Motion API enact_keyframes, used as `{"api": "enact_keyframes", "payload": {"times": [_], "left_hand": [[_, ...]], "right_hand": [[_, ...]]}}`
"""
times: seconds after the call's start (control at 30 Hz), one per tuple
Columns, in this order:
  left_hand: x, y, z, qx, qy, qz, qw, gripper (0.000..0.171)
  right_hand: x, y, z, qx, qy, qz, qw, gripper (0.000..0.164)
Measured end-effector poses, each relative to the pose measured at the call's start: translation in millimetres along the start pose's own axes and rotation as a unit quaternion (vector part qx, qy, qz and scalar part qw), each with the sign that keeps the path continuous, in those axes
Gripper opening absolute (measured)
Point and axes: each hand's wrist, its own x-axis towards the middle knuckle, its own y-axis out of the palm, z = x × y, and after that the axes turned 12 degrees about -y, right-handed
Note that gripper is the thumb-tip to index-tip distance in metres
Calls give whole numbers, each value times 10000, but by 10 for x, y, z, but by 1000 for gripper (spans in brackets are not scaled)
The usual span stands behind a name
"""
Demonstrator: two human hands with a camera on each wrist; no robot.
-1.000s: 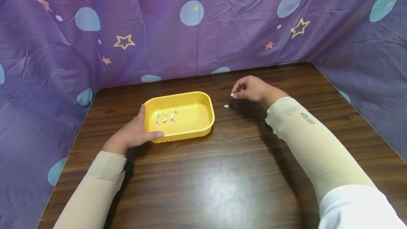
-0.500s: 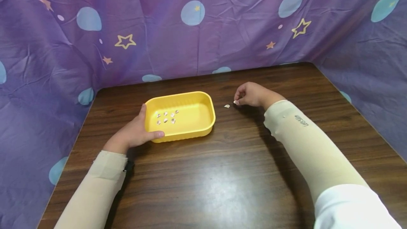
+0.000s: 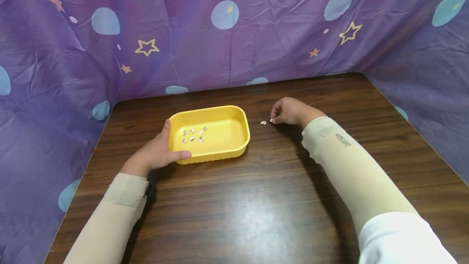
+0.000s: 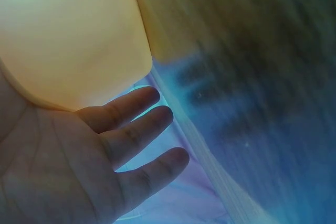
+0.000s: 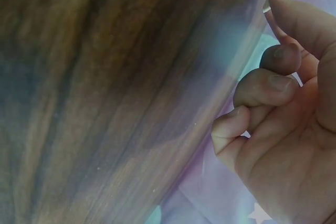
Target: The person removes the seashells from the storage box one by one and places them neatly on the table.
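Observation:
At the left end of a yellow plastic basin [image 3: 234, 151], my left hand [image 3: 155, 152] grips it, thumb over the near rim. In the left wrist view, three fingers [image 4: 149, 129] extend past the basin's underside. Several small white shells [image 3: 200, 139] lie in rows on the left part of the basin floor. My right hand [image 3: 291, 111] pinches another small white shell [image 3: 272, 121] between thumb and forefinger, low over the table. Just left of those fingertips, a pale shell [image 3: 263, 122] lies on the wood. In the right wrist view the other fingers [image 5: 265, 87] are curled.
The dark wooden table [image 3: 205, 207] has a purple cloth [image 3: 190, 52] with stars and balloon shapes hanging behind it and at both sides. A light reflection shows on the table's near middle.
My right hand has come down toward the table with its shell, bringing it beside the loose one. The left hand and the basin have stayed in place; the view has shifted slightly.

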Motion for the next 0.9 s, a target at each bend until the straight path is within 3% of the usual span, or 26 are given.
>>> {"api": "enact_keyframes", "payload": {"times": [0.9], "left_hand": [[0, -4, -5, 67, -118, 39, 9999, 142]], "right_hand": [[40, 45, 8, -279, -49, 18, 9996, 6]]}}
